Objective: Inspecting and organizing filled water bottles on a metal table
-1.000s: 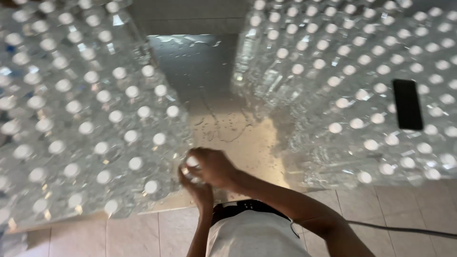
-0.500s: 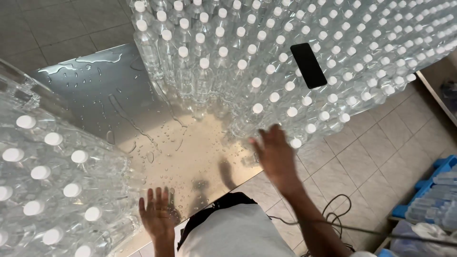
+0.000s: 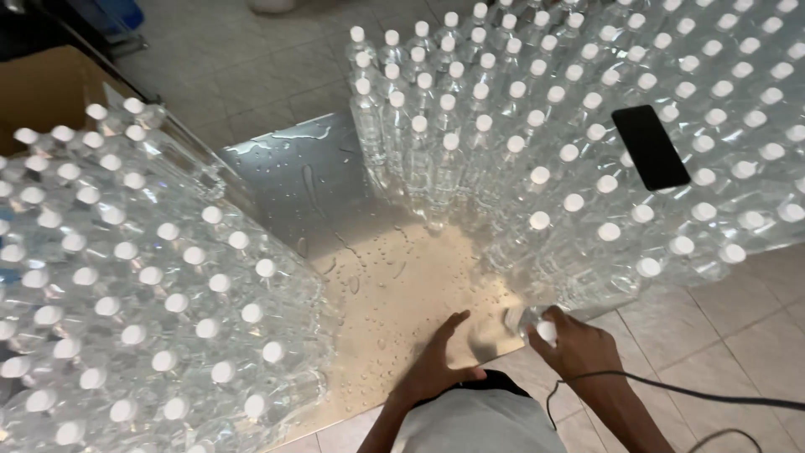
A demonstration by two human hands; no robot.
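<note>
Scene: A person stood at a wet steel counter (image 3: pixel 293 180) crowded with capped clear plastic bottles, seen from a head-worn camera looking down.

Right hand: The right hand (image 3: pixel 579 344) closed its grip around a clear bottle with a white cap (image 3: pixel 537 323) at the near right edge of the counter, just beside the right-hand mass of bottles.

Left hand: The left hand (image 3: pixel 440 361) lay flat on the bare counter near the person's body, fingers spread and holding nothing.

Left batch: A dense block of capped bottles (image 3: pixel 142 294) filled the near left of the counter, packed cap to cap.

Right batch: A larger block of capped bottles (image 3: pixel 537 143) ran from the centre to the far right, with a dark phone (image 3: pixel 651 147) lying on top of the caps.

Progress: Judging by the scene, nearly every bottle already stood capped and grouped; only the one bottle in hand appeared to be apart from a block, and a droplet-speckled wedge of counter between the two batches was all the room left.

Surroundings: A cardboard box (image 3: pixel 42 88) stood at the far left, and a thin dark cable (image 3: pixel 713 386) trailed over the tiled floor (image 3: pixel 251 59) near the person's right arm.
</note>
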